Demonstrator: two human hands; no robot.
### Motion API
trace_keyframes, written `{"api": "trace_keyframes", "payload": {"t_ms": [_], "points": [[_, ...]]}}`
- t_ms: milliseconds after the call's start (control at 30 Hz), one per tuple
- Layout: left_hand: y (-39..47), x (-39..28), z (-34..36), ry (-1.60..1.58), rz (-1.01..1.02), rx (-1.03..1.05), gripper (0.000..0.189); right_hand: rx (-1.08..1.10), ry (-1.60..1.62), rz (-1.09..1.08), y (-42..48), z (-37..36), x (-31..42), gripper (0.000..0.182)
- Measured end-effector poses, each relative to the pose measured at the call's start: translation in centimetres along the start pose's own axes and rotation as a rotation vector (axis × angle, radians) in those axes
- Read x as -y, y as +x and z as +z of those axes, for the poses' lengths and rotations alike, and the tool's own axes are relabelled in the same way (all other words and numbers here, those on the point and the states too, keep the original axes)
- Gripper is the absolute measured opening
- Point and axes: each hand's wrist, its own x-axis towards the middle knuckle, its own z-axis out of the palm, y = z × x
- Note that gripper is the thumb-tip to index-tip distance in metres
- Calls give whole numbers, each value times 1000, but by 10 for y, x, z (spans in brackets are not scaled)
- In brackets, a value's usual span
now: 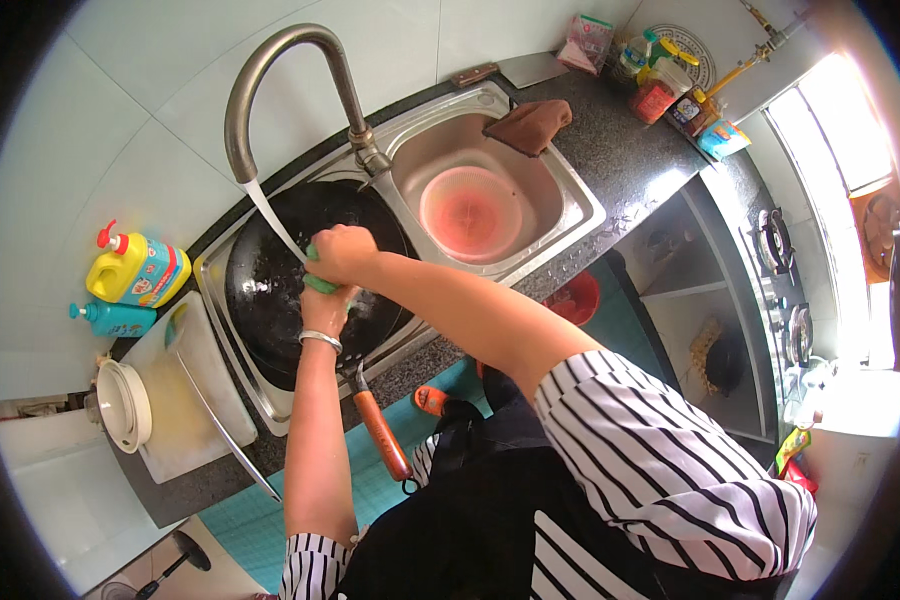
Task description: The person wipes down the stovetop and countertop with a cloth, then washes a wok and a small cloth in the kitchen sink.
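My left hand (325,306) and my right hand (343,255) are both closed on a green cloth (318,271), above a black wok (270,300). Water runs from the curved metal faucet (241,97) onto the cloth and hands. The wok lies in the left basin of a steel double sink (270,412), with its wooden handle (381,435) reaching over the counter's front edge. A bracelet circles my left wrist. The cloth is partly hidden by my fingers.
The right basin holds a pink strainer basket (471,214); a brown cloth (531,126) hangs on its rim. Left stand a yellow pump bottle (139,270), a teal bottle (120,319), a cutting board (195,427) and white bowls (124,405). A cleaver (529,70) lies behind the sink.
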Motion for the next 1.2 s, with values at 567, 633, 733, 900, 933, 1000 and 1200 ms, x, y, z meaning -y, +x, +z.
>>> {"api": "trace_keyframes", "payload": {"t_ms": [567, 633, 733, 900, 933, 1000, 1200], "points": [[-40, -17, 75, -223, 77, -150, 16, -373, -678, 356, -77, -267, -378, 32], [-42, -8, 77, -199, 69, -242, 16, -415, -693, 312, -49, -307, -420, 21], [-49, 0, 83, -155, 43, -371, 15, -454, -970, 251, 9, -381, -460, 13], [-71, -8, 108, -39, 34, -508, 11, -172, -1023, 583, 87, -481, -516, 25], [-77, -7, 109, 7, 36, -533, 11, -120, -1034, 653, 96, -489, -525, 27], [-89, -2, 108, 93, 25, -587, 10, 8, -1063, 735, 109, -495, -533, 32], [-133, 26, 86, 119, 11, -803, 10, 106, -1186, 119, 122, -493, -649, 27]]}}
